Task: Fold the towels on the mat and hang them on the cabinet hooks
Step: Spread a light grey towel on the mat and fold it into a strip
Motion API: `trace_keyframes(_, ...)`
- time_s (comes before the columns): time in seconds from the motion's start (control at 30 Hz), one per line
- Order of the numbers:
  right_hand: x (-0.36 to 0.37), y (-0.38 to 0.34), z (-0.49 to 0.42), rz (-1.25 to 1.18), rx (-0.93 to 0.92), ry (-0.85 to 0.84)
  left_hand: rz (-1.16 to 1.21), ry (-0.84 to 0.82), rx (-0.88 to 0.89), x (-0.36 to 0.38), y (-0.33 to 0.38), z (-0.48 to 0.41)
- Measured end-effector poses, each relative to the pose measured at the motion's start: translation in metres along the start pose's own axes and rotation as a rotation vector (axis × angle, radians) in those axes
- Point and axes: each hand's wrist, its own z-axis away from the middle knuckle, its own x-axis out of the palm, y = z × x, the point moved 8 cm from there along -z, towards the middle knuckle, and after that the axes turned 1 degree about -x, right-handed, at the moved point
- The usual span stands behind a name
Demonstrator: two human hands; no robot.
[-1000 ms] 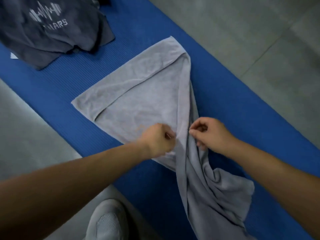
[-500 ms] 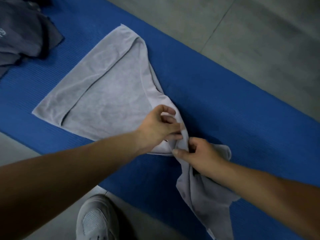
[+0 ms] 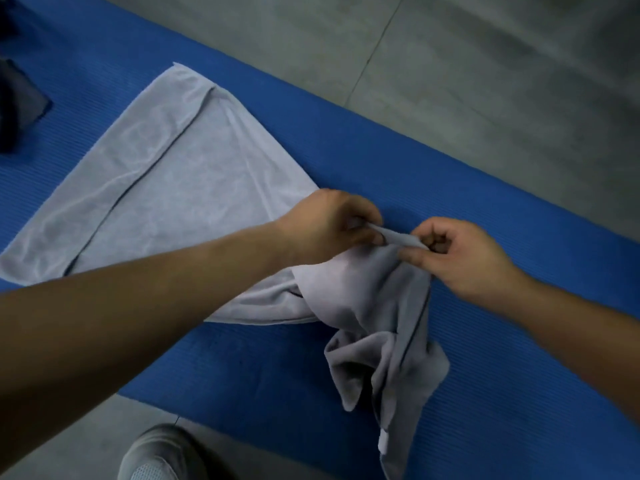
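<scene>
Grey tiled floor, blue mat diag. across head view. Grey towel on mat, flat ctr-left, bunched lower right. Left hand and right hand pinching one towel edge between them, frame ctr. Dark cloth upper left.

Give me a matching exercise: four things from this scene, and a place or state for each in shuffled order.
1 grey towel
2 mat
3 shoe
4 dark cloth

a blue, spread on the floor
b bottom edge, on the floor
c left edge, on the mat
d pinched by left hand and right hand

Pairs: 1-d, 2-a, 3-b, 4-c
</scene>
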Motion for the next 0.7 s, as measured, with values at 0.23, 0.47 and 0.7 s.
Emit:
trace_keyframes(0.23,-0.016,0.025,0.017,-0.165,0.133,-0.144,0.101,-0.005,-0.039,-0.010,0.010,-0.039)
trace_keyframes(0.47,-0.030,0.082,0.048,-0.069,0.286,-0.279,0.098,0.115,-0.144,-0.031,-0.018,-0.053)
trace_keyframes(0.7,-0.107,0.115,0.082,-0.165,0.204,-0.019,-0.401,-0.170,-0.177,0.022,0.013,-0.084)
